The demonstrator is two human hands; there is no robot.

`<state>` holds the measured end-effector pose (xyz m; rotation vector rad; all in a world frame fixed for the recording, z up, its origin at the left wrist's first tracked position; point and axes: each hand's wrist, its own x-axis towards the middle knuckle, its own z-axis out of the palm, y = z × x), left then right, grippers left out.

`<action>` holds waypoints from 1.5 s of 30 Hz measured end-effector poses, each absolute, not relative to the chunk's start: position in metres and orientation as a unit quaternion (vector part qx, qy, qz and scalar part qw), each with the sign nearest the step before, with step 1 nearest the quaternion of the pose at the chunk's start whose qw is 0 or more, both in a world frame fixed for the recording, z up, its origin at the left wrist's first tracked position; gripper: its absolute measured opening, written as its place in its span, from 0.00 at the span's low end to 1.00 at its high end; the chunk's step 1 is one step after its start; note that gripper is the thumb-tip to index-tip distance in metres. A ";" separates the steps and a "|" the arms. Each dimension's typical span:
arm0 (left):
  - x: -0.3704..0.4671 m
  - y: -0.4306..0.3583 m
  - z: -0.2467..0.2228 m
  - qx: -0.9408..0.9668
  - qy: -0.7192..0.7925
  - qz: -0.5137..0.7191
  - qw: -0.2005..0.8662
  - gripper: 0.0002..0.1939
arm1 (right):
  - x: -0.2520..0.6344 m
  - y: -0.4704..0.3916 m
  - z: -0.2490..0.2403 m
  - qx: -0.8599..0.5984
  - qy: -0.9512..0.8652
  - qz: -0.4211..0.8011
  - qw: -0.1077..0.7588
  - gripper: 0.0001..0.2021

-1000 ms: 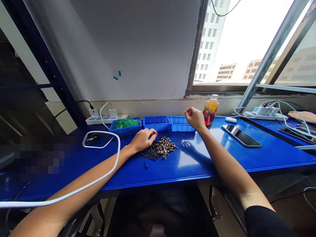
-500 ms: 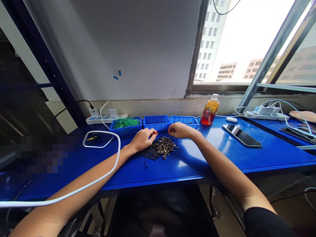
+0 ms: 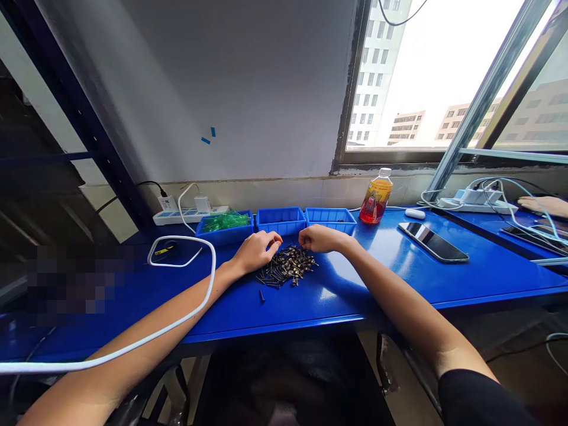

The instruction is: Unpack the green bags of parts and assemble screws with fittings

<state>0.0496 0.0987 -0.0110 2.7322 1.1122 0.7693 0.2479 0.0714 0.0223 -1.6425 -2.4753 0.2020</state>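
A loose pile of dark screws and small brass-coloured pieces (image 3: 290, 266) lies on the blue table (image 3: 275, 316). At its left edge rests my left hand (image 3: 256, 252), fingers curled in and thumb beside the screws; whatever it pinches is too small to make out. My right hand (image 3: 323, 239) is closed, its fingertips pinched together just over the pile's far right side. Anything between those fingertips is hidden. One single screw (image 3: 261, 296) lies apart, nearer the front edge. Behind the hands stand a middle blue bin (image 3: 281, 228) and a right blue bin (image 3: 331, 225) with small dark bits inside.
A left blue bin (image 3: 226, 238) holds green plastic (image 3: 228, 221). A white cable (image 3: 155, 340) loops across above my left forearm. Further right are a drink bottle (image 3: 376, 198), a phone (image 3: 432, 242), a white case (image 3: 415, 213) and a power strip (image 3: 477, 203). Another person's hand (image 3: 544, 206) shows far right.
My right hand has come slightly down and left, closer to the pile. My left hand stays nearly where it was. The whole view has shifted a little.
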 end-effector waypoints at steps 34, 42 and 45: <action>0.048 0.095 -0.006 0.896 0.296 0.331 0.014 0.10 | 0.231 0.071 0.016 -0.392 -0.684 0.489 0.373 0.07; 0.048 0.095 -0.006 0.877 0.313 0.362 0.026 0.08 | 0.229 0.072 0.014 -0.395 -0.674 0.488 0.389 0.10; 0.050 0.095 -0.005 0.868 0.327 0.366 0.076 0.07 | 0.228 0.071 0.014 -0.402 -0.690 0.456 0.393 0.10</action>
